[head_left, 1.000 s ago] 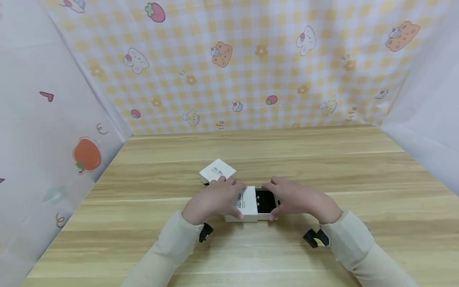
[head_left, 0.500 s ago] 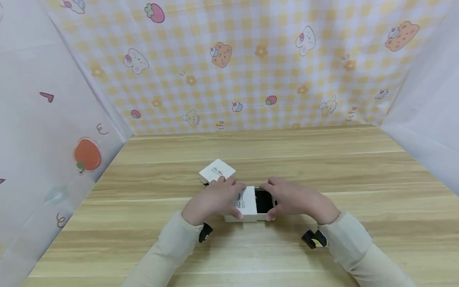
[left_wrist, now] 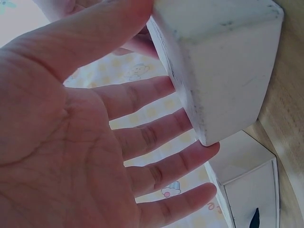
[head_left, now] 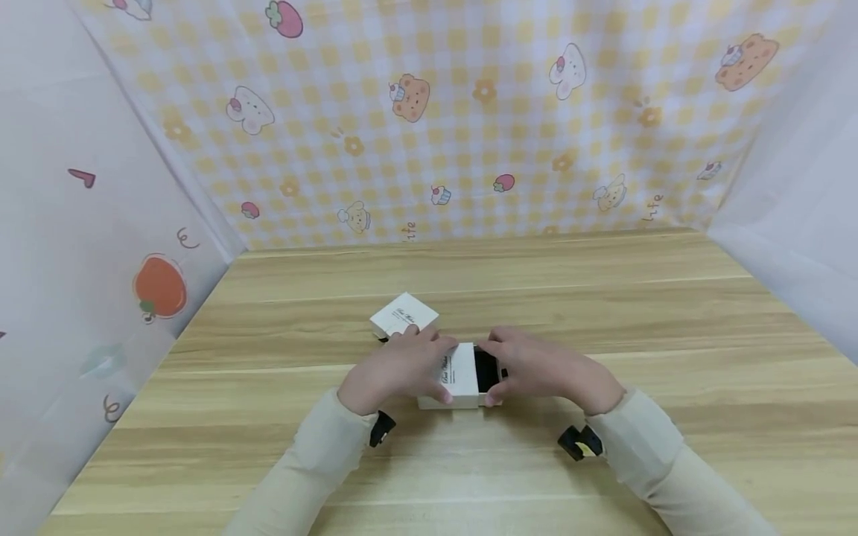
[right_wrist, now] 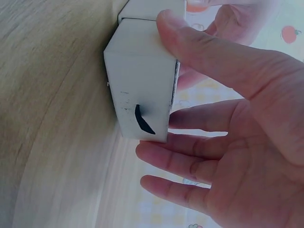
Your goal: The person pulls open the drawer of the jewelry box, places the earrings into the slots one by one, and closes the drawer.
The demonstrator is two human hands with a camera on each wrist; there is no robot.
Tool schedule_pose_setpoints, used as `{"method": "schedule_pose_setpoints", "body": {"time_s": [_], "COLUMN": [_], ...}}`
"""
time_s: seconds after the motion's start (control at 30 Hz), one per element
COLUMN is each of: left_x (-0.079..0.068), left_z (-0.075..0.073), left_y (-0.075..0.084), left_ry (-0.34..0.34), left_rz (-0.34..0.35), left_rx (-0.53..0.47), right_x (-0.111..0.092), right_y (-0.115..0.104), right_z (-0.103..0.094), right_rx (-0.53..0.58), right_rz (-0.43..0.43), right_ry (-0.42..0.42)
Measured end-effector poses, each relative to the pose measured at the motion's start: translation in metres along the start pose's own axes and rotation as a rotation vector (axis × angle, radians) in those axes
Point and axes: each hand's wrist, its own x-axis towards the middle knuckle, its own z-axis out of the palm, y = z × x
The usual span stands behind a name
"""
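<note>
A small white drawer-style gift box lies on the table between the two hands. My left hand (head_left: 395,372) grips its printed outer sleeve (head_left: 464,371), thumb on the near side and fingers on the far side. From the sleeve's right end sticks out the white drawer (right_wrist: 137,80), with a black lining (head_left: 485,370) inside. My right hand (head_left: 546,368) holds the drawer across its width, thumb near and fingers far. A black pull tab (right_wrist: 143,121) shows on the drawer's end in the right wrist view.
Just behind the left hand sits a second white printed box (head_left: 404,314), turned at an angle; its black tab shows in the left wrist view. The wood-grain table (head_left: 603,298) meets a yellow checked cloth (head_left: 469,134) at the back.
My right hand has moved left, and the drawer has slid farther into the sleeve. Less black lining shows, and two small shiny studs on it are now out of sight. The left hand keeps its grip.
</note>
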Motion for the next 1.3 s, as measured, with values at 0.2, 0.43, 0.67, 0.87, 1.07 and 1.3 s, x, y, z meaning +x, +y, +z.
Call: {"method": "schedule_pose_setpoints", "body": {"time_s": [0.2,0.43,0.67,0.87,1.07,1.3], "left_x": [-0.0004,-0.0008,0.0005,0.001,0.0008,0.0004], "left_z": [0.0003,-0.0003,0.0005,0.0003,0.0006,0.0007], "left_y": [-0.0008,-0.0014,-0.001,-0.0008,-0.0008,-0.0005], "left_ry": [0.0,-0.002,-0.006,-0.006,0.001,-0.003], "left_rz": [0.003,-0.004,-0.003,-0.006,0.002,0.0], "left_rx": [-0.007,-0.012,-0.018,-0.017,-0.013,-0.003], "right_x": [0.0018,0.003,0.003,0.0036,0.0042,0.0039], "right_y": [-0.0005,-0.0027,-0.0033,-0.0032,-0.0028,-0.0029], "right_z": [0.001,0.0002,0.001,0.0014,0.0036,0.0044], "right_rx": [0.008,0.001,-0.008,-0.021,-0.05,-0.068], "right_rz": [-0.009,-0.011,0.009,-0.005,-0.033,-0.061], "right_ry": [0.007,0.009,0.008,0.015,0.043,0.069]}}
